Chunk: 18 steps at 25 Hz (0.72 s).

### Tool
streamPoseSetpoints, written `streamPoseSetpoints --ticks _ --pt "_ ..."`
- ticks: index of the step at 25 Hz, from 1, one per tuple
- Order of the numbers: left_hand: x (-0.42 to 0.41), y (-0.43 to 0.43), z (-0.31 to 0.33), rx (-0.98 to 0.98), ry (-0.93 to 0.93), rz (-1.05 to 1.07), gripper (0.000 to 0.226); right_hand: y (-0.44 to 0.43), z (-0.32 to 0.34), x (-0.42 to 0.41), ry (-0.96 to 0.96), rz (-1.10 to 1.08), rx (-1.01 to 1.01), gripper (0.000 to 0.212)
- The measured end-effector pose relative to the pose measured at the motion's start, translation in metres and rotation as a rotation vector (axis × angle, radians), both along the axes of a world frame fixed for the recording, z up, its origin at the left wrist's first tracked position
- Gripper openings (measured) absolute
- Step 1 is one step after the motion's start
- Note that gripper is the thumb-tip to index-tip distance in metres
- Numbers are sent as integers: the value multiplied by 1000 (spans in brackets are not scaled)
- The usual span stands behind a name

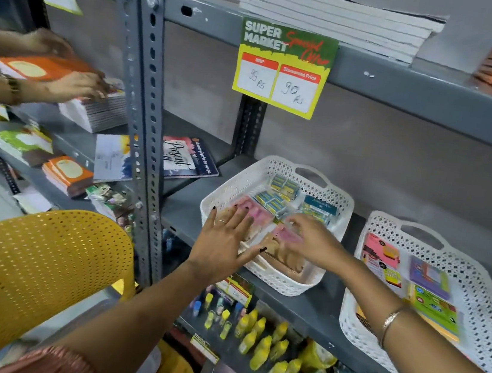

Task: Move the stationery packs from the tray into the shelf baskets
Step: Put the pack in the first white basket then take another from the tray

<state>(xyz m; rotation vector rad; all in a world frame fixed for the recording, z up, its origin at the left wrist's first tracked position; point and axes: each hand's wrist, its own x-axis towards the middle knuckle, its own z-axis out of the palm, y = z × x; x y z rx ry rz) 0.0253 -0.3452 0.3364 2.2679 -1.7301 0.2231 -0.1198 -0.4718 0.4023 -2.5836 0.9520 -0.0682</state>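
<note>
A white lattice basket (326, 183) sits on the grey shelf and holds pink packs (255, 214), blue-and-yellow packs (281, 195) and tan packs (286, 259). My left hand (226, 240) lies flat over the basket's front left, fingers spread, holding nothing. My right hand (310, 237) reaches in from the right, its fingers curled on a clear pink pack (287, 234) over the basket's middle. A second white basket (480, 298) to the right holds sticky-note packs (381, 251) in pink, purple and green. A yellow perforated tray (23, 276) is at the lower left.
Another person's hands (73, 85) handle orange notebooks on the left shelf bay. A price sign (283, 69) hangs above the basket. White notebooks (339, 14) are stacked on the upper shelf. Yellow glue bottles (261, 341) fill the shelf below. A perforated steel upright (145, 110) divides the bays.
</note>
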Motion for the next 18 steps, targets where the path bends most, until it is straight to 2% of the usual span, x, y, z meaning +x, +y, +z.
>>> streamPoseSetpoints --ticks 4,6,8,13,18 --pt "29 44 -24 -203 91 177 77 36 31 41 -329 37 -208 30" --pt "47 81 -52 -173 126 339 76 72 33 71 -458 137 -193 23" --pt "59 123 -89 -94 168 489 75 111 14 102 -484 289 -170 19" --pt "60 242 -199 90 288 778 81 192 -119 180 -192 573 -23 21" --pt "24 331 -326 281 359 911 79 245 -304 231 169 765 116 34"
